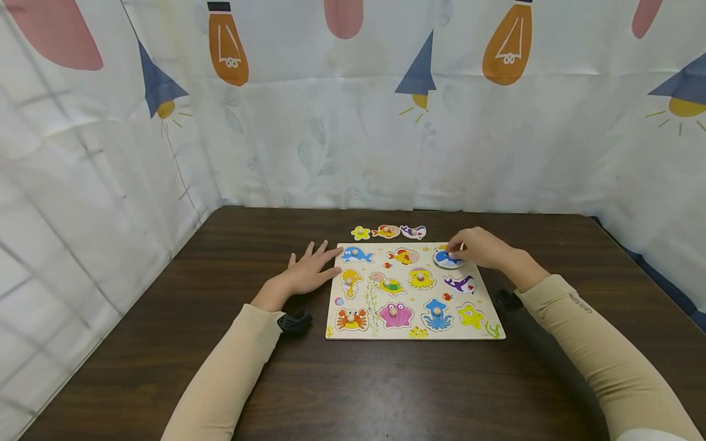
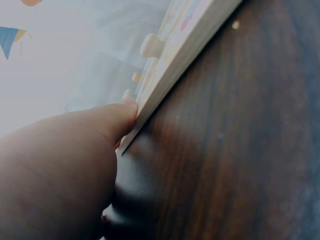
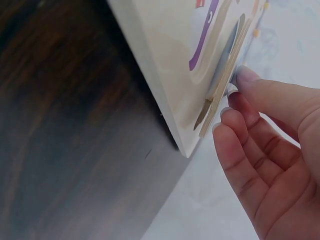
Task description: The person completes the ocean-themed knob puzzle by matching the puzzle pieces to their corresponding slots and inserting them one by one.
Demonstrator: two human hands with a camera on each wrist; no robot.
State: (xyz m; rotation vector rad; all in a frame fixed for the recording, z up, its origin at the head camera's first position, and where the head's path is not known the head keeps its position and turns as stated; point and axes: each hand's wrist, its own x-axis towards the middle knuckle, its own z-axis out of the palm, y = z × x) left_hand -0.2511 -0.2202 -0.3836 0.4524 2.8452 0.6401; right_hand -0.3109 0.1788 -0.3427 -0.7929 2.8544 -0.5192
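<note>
A cream wooden knob puzzle board [image 1: 380, 248] with sea animals lies on the table. My right hand [image 1: 488, 248] is over its top right corner, pinching a blue and white puzzle piece [image 1: 448, 262] between thumb and fingers. In the right wrist view this piece [image 3: 227, 75] shows edge-on, tilted over its recess in the board. My left hand [image 1: 307, 271] rests at the board's left edge with fingers spread, thumb and fingertip touching the rim. The left wrist view shows the thumb [image 2: 120, 120] against the board's side.
Beyond the board's far edge lie a yellow star piece [image 1: 361, 233], a red and yellow fish piece [image 1: 386, 231] and a purple whale piece [image 1: 413, 232] in a row. Several knobbed pieces sit in the board, among them a crab [image 1: 351, 319]. A patterned curtain [image 1: 353, 147] hangs behind the dark table [image 1: 419, 392].
</note>
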